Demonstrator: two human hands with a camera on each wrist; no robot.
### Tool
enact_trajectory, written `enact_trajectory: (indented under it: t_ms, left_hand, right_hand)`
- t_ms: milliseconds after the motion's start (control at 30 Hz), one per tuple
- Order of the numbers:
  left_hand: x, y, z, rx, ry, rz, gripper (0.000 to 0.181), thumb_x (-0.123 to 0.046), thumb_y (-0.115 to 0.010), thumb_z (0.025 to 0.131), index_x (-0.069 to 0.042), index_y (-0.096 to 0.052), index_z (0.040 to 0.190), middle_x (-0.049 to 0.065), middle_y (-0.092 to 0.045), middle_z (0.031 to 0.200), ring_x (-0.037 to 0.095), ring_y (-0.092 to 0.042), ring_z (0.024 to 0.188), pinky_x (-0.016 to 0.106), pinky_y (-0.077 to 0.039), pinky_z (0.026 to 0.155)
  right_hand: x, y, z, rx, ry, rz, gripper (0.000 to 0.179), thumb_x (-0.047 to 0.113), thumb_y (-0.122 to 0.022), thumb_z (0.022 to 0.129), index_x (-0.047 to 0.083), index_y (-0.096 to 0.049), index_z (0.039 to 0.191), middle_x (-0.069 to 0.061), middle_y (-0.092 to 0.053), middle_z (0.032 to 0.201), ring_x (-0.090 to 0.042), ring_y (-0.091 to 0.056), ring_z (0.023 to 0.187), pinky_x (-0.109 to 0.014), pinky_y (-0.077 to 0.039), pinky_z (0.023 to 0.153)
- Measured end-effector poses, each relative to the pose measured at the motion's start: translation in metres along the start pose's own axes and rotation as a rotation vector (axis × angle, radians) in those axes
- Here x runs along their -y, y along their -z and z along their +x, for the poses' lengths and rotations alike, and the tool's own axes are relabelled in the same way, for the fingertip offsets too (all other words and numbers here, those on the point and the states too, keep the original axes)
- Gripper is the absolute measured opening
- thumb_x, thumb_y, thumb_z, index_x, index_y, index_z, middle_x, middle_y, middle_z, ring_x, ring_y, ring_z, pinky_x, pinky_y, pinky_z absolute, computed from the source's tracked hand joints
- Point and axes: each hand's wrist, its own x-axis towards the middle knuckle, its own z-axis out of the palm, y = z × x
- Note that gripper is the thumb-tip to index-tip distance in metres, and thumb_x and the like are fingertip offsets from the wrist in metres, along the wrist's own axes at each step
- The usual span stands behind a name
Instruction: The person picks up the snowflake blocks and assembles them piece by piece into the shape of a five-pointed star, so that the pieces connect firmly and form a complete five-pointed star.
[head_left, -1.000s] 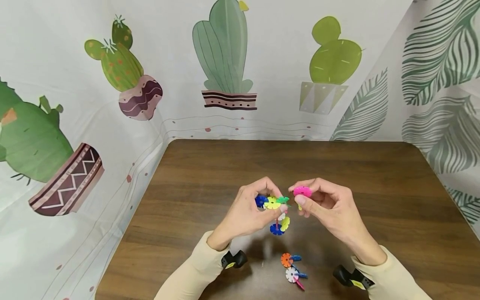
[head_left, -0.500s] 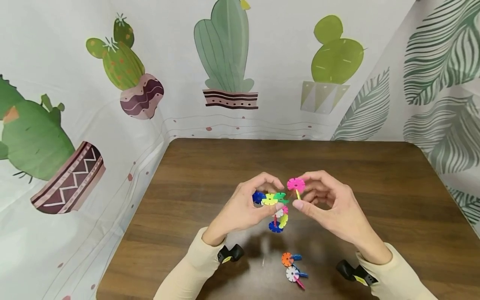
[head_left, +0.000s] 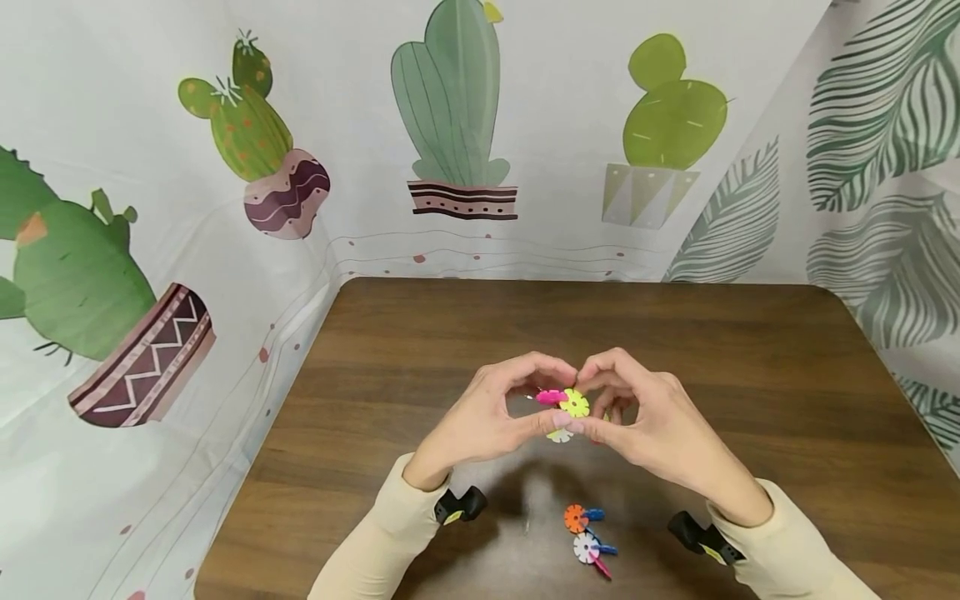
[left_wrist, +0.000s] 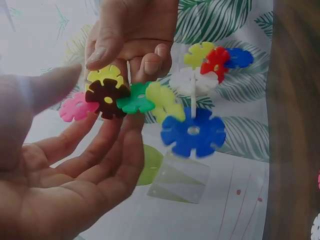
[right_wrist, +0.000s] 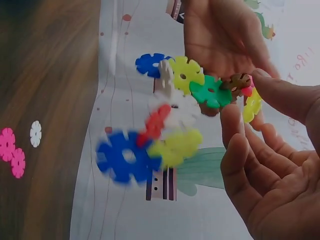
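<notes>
A chain of interlocking plastic snowflake discs hangs between my hands. In the head view, a pink disc (head_left: 551, 397) and a yellow disc (head_left: 575, 403) show between the fingertips, which nearly meet. My left hand (head_left: 498, 414) and right hand (head_left: 648, 417) both pinch the chain, thumbs below. In the left wrist view, the right thumb is at another yellow disc (left_wrist: 105, 73), with a pink disc (left_wrist: 77, 106) by the left thumb. A brown disc (left_wrist: 106, 98), a green disc (left_wrist: 137, 98) and a blue disc (left_wrist: 193, 132) follow along the chain. White, red and yellow discs branch off it.
On the brown wooden table (head_left: 405, 333) lie loose discs below my hands: an orange disc (head_left: 575, 518) with blue ones, and a white disc (head_left: 586, 547) with blue and pink ones. A cactus-print cloth (head_left: 360, 167) hangs behind the table.
My right hand has moved left, bringing its pink and yellow discs to the chain in my left hand. The chain has turned, and its blue and green discs have dropped from the head view.
</notes>
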Motion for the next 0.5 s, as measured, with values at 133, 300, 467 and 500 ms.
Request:
enact_trajectory:
  t_ms: [133, 300, 467, 500]
  left_hand:
    - [0.0010, 0.0000, 0.0002, -0.012, 0.002, 0.009, 0.031, -0.019, -0.083, 0.096, -0.015, -0.072, 0.125, 0.001, -0.077, 0.115, 0.008, -0.071, 0.100, 0.036, -0.065, 0.093]
    - [0.0019, 0.0003, 0.0003, 0.001, 0.001, 0.026, 0.026, -0.021, -0.085, 0.094, -0.017, -0.076, 0.118, -0.001, -0.076, 0.112, 0.016, -0.072, 0.100, 0.031, -0.065, 0.093]
    - [0.0014, 0.0006, -0.0001, -0.009, -0.006, 0.023, 0.023, -0.021, -0.087, 0.093, -0.017, -0.077, 0.113, -0.001, -0.078, 0.109, 0.012, -0.071, 0.099, 0.029, -0.064, 0.093]
    - [0.0011, 0.0013, -0.0003, -0.015, -0.007, 0.023, 0.023, -0.021, -0.087, 0.092, -0.016, -0.077, 0.113, -0.001, -0.078, 0.108, 0.010, -0.071, 0.098, 0.029, -0.064, 0.093]
  right_hand:
    - [0.0002, -0.0013, 0.0005, -0.022, 0.029, -0.033, 0.052, 0.012, -0.097, 0.077, 0.019, -0.063, 0.115, 0.012, -0.076, 0.093, 0.002, -0.066, 0.070, -0.019, -0.051, 0.059]
    - [0.0000, -0.0018, -0.0007, -0.052, 0.039, -0.048, 0.051, 0.012, -0.099, 0.073, 0.018, -0.064, 0.109, 0.011, -0.074, 0.084, 0.003, -0.064, 0.069, -0.016, -0.051, 0.059]
    - [-0.0008, -0.0017, -0.0014, -0.071, 0.044, -0.052, 0.048, 0.013, -0.099, 0.070, 0.019, -0.065, 0.103, 0.014, -0.074, 0.081, 0.002, -0.063, 0.069, -0.016, -0.052, 0.061]
    - [-0.0015, -0.0013, -0.0015, -0.076, 0.041, -0.049, 0.047, 0.013, -0.099, 0.071, 0.020, -0.066, 0.103, 0.015, -0.073, 0.081, 0.002, -0.063, 0.069, -0.016, -0.052, 0.061]
